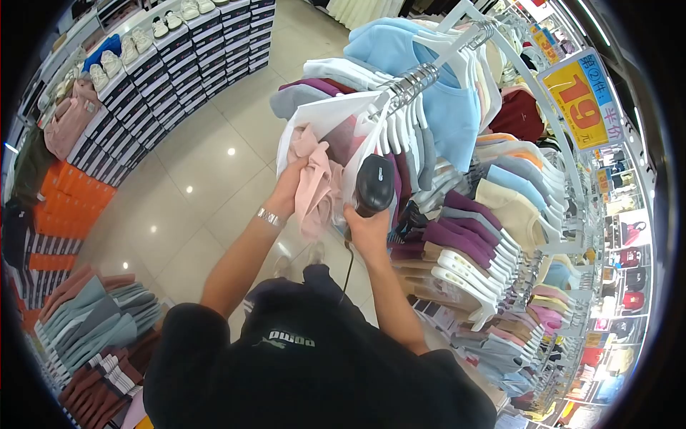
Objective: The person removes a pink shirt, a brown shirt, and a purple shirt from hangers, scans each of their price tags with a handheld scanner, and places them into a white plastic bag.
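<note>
a pink garment (318, 189) is gripped in the left hand (289, 189), in front of a white garment (332, 111) hung on a clothes rack (457, 46); a black handheld steamer (375, 184) is grasped in the right hand (369, 229), beside the pink garment.

Open floor (214, 164) left of left hand (289, 189); hanging clothes (459, 239) crowd right of right hand (369, 229); cord (349, 270) dangles below.

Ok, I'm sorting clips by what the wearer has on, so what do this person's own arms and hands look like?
The left hand and the right hand show no gloves. A silver-coloured metal-link band circles the left wrist; whether it is a watch, I can't tell. Nothing shows on the right wrist. The black fabric sleeves are short.
</note>
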A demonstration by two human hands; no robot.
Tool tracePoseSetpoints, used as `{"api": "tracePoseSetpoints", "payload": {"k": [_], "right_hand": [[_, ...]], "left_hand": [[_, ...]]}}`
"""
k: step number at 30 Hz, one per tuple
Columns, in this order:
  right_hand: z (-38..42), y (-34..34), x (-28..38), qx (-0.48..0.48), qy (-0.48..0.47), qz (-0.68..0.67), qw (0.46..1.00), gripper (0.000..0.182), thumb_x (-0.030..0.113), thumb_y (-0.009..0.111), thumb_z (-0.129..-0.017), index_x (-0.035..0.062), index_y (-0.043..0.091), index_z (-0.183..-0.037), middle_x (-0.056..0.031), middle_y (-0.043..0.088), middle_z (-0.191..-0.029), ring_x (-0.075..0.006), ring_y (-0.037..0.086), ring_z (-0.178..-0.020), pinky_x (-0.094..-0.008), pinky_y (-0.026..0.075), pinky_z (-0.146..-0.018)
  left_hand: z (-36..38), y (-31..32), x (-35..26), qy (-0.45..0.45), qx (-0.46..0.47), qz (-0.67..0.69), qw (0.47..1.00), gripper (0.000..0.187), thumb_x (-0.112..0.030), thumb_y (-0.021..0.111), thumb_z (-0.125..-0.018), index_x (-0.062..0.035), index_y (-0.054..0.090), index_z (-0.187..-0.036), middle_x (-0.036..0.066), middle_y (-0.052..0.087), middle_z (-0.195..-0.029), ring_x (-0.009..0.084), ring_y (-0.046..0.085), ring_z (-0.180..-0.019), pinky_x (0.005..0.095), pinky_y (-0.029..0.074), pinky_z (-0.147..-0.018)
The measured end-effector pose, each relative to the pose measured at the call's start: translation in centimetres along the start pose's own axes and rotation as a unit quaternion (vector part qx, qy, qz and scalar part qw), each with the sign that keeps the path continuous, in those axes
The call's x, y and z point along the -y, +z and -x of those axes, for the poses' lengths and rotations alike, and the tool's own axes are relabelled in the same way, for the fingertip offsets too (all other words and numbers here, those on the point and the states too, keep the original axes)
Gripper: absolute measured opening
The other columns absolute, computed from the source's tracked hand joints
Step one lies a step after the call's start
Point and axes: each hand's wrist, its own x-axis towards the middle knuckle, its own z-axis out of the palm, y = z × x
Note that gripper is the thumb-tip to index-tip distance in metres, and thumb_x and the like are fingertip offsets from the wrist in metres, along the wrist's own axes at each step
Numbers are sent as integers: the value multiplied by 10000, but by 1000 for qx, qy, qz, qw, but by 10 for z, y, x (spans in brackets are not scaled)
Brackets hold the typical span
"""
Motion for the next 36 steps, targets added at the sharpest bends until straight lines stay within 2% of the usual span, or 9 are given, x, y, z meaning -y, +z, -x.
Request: {"api": "tracePoseSetpoints", "payload": {"k": [5, 8, 11, 12, 19, 24, 28, 31, 36], "right_hand": [[4, -10, 14, 9, -72, -11, 997, 95, 33, 650, -778, 7, 609, -860, 9, 564, -692, -88, 498, -616, -290, 423, -582], [0, -21, 12, 63, -20, 4, 998, 113, 44, 659, -786, 3, 610, -878, 2, 572, -706, -88, 502, -631, -294, 432, -591], [-2, -25, 1, 116, 44, -8, 992, 261, 49, 699, -793, -24, 605, -1025, -17, 607, -782, -82, 537, -678, -279, 445, -608], [-2, -22, 0, 102, 48, -51, 992, 172, 58, 695, -787, -16, 614, -920, -5, 589, -741, -88, 514, -662, -290, 446, -610], [-18, -28, -19, 83, 13, -39, 996, 249, 58, 717, -785, -22, 623, -1001, -17, 618, -821, -90, 536, -734, -279, 460, -678], [-23, -28, -23, 86, 44, -26, 995, 323, 74, 750, -786, -18, 630, -1072, -36, 654, -926, -106, 582, -821, -284, 477, -754], [-20, -26, -21, 79, 37, -29, 996, 304, 79, 753, -790, -19, 634, -1051, -28, 646, -900, -104, 571, -795, -282, 473, -731], [-16, -21, -22, 56, 31, -62, 996, 239, 66, 743, -794, -22, 637, -990, -4, 627, -836, -87, 539, -740, -268, 459, -688], [-15, -21, -24, 75, 64, -60, 993, 234, 74, 751, -788, -18, 640, -973, -13, 633, -841, -91, 546, -748, -270, 459, -693]], "left_hand": [[-42, 8, 2, 14, 1, 63, 998, 335, -265, 388, -1031, -41, 591, -1177, 128, 691, -1034, 248, 700, -881, 367, 606, -755], [-89, -2, 4, 17, 6, 140, 990, 344, -270, 369, -1058, -44, 561, -1231, 146, 670, -1103, 284, 685, -942, 410, 596, -831], [-122, -6, 8, 90, -92, 115, 985, 395, -314, 431, -1051, -28, 490, -1316, 150, 613, -1212, 292, 664, -1022, 433, 600, -829], [-124, -5, 9, 102, -89, 102, 985, 389, -291, 444, -1049, -30, 474, -1336, 136, 600, -1238, 279, 653, -1045, 419, 595, -846], [-100, -12, 25, 61, -205, -70, 974, 375, -164, 463, -1027, -27, 487, -1375, 103, 553, -1337, 217, 593, -1145, 315, 528, -920], [-51, -5, 17, 30, -47, -187, 981, 201, -112, 572, -951, -30, 647, -1119, 111, 677, -977, 184, 664, -905, 331, 555, -786], [-2, -13, 10, -1, 46, -586, 809, 302, -172, 607, -926, 6, 627, -1170, 82, 702, -996, 195, 665, -915, 317, 503, -851], [14, -32, 16, 158, 29, -788, 594, 363, -182, 618, -892, 25, 615, -1191, 170, 700, -1029, 306, 667, -935, 384, 504, -850], [-2, -31, 6, 64, 120, -848, 512, 300, -184, 606, -871, 40, 617, -1070, 237, 668, -988, 403, 636, -954, 456, 497, -860]]}}
